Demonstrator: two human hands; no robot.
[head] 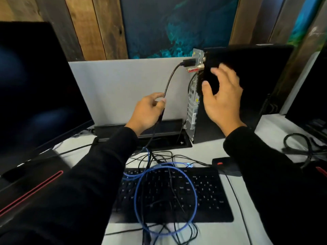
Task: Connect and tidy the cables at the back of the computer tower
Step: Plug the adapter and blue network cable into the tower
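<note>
Behind the tower (238, 89), its plug (189, 62) seated high, the left hand (147, 112) pinches the cable (169, 80), right hand (221, 96) spread empty: route slack downward without tugging.

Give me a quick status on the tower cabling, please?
Left hand grips black cable, plugged into tower rear. Right hand open beside tower. Blue cable loose over keyboard.

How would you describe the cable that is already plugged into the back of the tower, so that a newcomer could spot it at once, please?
Start at the black computer tower standing right of the monitor. From a plug near the top of its metal rear panel, the braided black cable curves down into the left hand, which pinches it. Unlike the blue cable and the thin black leads lying over the keyboard, it hangs in the air.
</note>
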